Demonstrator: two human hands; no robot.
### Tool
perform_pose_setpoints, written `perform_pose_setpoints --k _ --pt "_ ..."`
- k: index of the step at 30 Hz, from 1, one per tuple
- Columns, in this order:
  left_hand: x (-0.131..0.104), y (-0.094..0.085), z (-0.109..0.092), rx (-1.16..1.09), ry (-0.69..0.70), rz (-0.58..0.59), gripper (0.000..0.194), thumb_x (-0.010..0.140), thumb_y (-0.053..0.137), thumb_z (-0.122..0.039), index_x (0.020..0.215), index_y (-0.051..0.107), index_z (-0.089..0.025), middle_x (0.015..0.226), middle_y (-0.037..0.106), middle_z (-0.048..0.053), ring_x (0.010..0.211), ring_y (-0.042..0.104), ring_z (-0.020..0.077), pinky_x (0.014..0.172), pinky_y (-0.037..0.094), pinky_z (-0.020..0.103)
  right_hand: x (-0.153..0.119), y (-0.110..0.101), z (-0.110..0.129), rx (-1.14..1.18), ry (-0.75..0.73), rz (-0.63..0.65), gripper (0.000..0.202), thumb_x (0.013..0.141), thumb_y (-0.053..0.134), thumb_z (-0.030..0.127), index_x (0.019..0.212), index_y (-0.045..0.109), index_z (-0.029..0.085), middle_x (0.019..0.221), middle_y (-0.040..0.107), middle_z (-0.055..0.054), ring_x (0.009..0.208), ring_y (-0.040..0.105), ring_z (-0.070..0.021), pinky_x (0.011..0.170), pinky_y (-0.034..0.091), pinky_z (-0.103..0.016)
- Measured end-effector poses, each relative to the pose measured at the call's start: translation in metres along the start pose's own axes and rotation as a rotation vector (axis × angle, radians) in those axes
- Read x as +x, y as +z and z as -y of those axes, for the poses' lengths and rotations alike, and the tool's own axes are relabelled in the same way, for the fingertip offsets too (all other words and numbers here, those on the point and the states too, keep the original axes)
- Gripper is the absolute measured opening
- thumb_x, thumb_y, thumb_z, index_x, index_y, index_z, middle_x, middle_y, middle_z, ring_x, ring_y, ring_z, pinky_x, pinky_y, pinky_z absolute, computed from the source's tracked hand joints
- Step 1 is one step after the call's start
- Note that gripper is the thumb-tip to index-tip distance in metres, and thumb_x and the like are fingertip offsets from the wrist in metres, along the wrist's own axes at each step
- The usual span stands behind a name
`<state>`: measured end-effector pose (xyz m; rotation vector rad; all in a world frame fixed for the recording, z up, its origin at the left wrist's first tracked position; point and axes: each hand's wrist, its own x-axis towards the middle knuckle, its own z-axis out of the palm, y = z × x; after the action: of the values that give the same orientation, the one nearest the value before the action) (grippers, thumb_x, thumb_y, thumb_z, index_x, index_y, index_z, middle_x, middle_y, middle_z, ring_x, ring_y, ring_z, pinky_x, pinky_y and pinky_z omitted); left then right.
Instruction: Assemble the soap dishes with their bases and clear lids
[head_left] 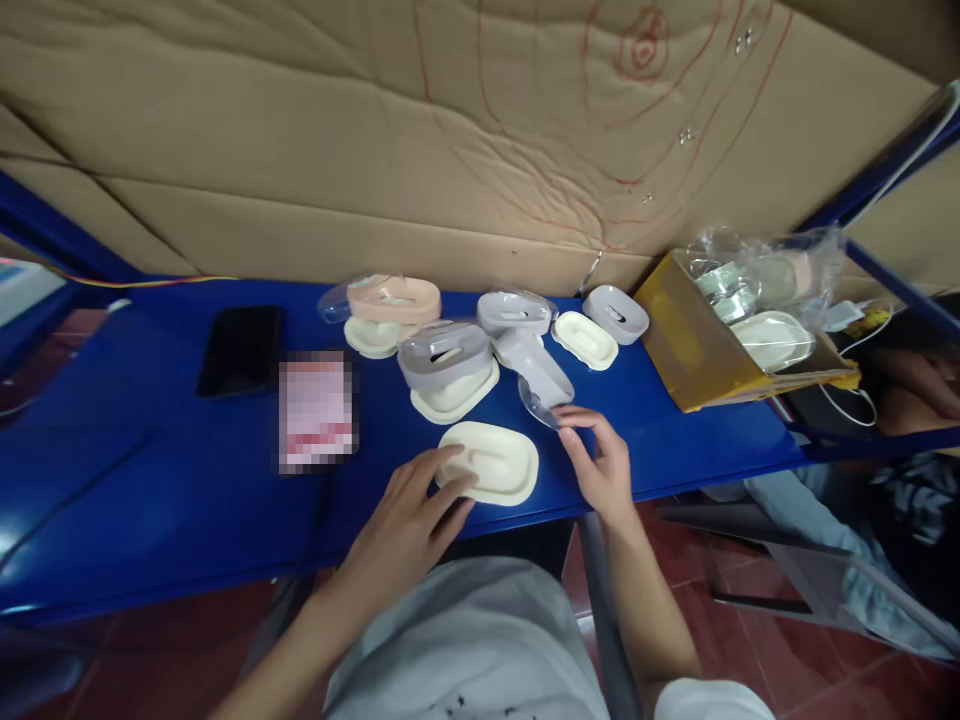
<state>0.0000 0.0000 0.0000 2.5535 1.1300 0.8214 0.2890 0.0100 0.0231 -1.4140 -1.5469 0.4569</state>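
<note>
My left hand (420, 505) lies with its fingers apart on the left part of a cream oval tray (506, 462) near the table's front edge. Just right of it, my right hand (601, 462) pinches the edge of a clear plastic cover (536, 402). That cover overlaps the near end of a grey oval piece (541, 365). Behind the cream tray, a grey oval case with a slot (450, 355) rests tilted on another cream tray (469, 400). Farther back stand a grey case (514, 313) and a peach case (420, 297), with clear covers beside them.
A second cream tray (586, 342) and a grey case (619, 315) lie at the back right. Beside them stands a cardboard box (675, 350) holding plastic-wrapped pieces. To the left are a black phone (240, 350) and a blurred-out pink item (316, 410). Another person's arm (919, 385) shows far right.
</note>
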Motion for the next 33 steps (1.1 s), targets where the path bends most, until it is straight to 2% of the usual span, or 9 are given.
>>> perform_pose_setpoints --k 3,7,10,13,19,24,26,29,33 --pt "-0.002 0.005 0.0 0.037 -0.013 -0.02 0.022 0.11 0.058 -0.025 0.13 0.068 -0.023 0.153 0.059 0.017 0.138 0.061 0.0346 0.112 0.057 0.055 -0.003 0.013 0.001 0.05 -0.082 -0.019 0.015 0.11 0.061 0.039 0.11 0.072 0.028 0.118 0.081 -0.008 0.117 0.077 -0.027 0.102 0.06 -0.046" --pt "-0.002 0.01 0.001 0.093 0.03 -0.034 0.022 0.11 0.058 -0.024 0.129 0.068 -0.019 0.15 0.06 0.018 0.137 0.061 0.0352 0.111 0.056 0.054 -0.003 0.028 0.002 -0.097 -0.309 0.081 0.009 0.107 0.07 0.031 0.109 0.079 0.028 0.113 0.083 -0.006 0.108 0.078 -0.026 0.097 0.054 -0.044" --pt "-0.003 0.011 0.001 0.125 0.052 -0.033 0.02 0.111 0.057 -0.024 0.126 0.069 -0.018 0.144 0.063 0.018 0.133 0.062 0.0361 0.105 0.057 0.053 -0.005 0.031 0.002 -0.096 -0.338 0.091 0.01 0.106 0.072 0.032 0.109 0.081 0.029 0.107 0.085 -0.005 0.103 0.079 -0.0265 0.092 0.053 -0.044" --pt "-0.005 0.011 0.002 0.163 0.092 -0.04 0.019 0.112 0.057 -0.027 0.124 0.07 -0.019 0.136 0.067 0.017 0.126 0.064 0.0361 0.099 0.058 0.052 -0.011 0.029 -0.001 -0.044 -0.319 0.044 0.01 0.105 0.073 0.036 0.108 0.08 0.029 0.106 0.085 -0.005 0.1 0.079 -0.0265 0.09 0.056 -0.044" --pt "-0.006 0.013 0.003 0.173 0.131 -0.057 0.019 0.111 0.058 -0.027 0.122 0.071 -0.018 0.138 0.068 0.017 0.125 0.066 0.0355 0.101 0.058 0.052 -0.016 0.03 -0.015 0.164 -0.137 -0.23 0.015 0.11 0.063 0.041 0.106 0.062 0.027 0.096 0.082 -0.004 0.085 0.08 -0.0221 0.074 0.061 -0.036" --pt "-0.005 0.015 0.003 0.098 0.066 -0.126 0.026 0.11 0.059 -0.027 0.134 0.069 -0.02 0.158 0.055 0.02 0.151 0.052 0.0385 0.117 0.053 0.057 -0.006 0.031 -0.018 0.359 -0.016 -0.27 0.019 0.116 0.046 0.046 0.111 0.05 0.027 0.09 0.08 -0.003 0.078 0.08 -0.0209 0.067 0.062 -0.033" --pt "-0.005 0.015 0.004 0.072 0.048 -0.112 0.032 0.111 0.059 -0.03 0.142 0.065 -0.022 0.161 0.054 0.019 0.155 0.049 0.038 0.12 0.053 0.057 -0.005 0.03 -0.018 0.418 0.038 -0.27 0.02 0.115 0.049 0.046 0.123 0.048 0.028 0.098 0.08 -0.004 0.078 0.08 -0.0207 0.067 0.063 -0.034" --pt "-0.006 0.013 0.004 0.035 0.042 -0.07 0.035 0.111 0.059 -0.031 0.144 0.062 -0.022 0.157 0.059 0.017 0.154 0.051 0.036 0.121 0.052 0.057 -0.006 0.026 -0.021 0.471 0.13 -0.303 0.042 0.11 0.06 0.049 0.144 0.043 0.033 0.129 0.074 -0.009 0.082 0.079 -0.0185 0.07 0.064 -0.035" --pt "-0.006 0.007 0.003 -0.013 0.03 -0.042 0.035 0.11 0.061 -0.03 0.144 0.06 -0.021 0.152 0.063 0.016 0.15 0.054 0.0346 0.119 0.052 0.057 -0.013 0.012 -0.026 0.183 0.123 -0.22 0.059 0.101 0.072 0.052 0.153 0.052 0.034 0.165 0.045 -0.016 0.1 0.074 -0.0199 0.082 0.066 -0.04"
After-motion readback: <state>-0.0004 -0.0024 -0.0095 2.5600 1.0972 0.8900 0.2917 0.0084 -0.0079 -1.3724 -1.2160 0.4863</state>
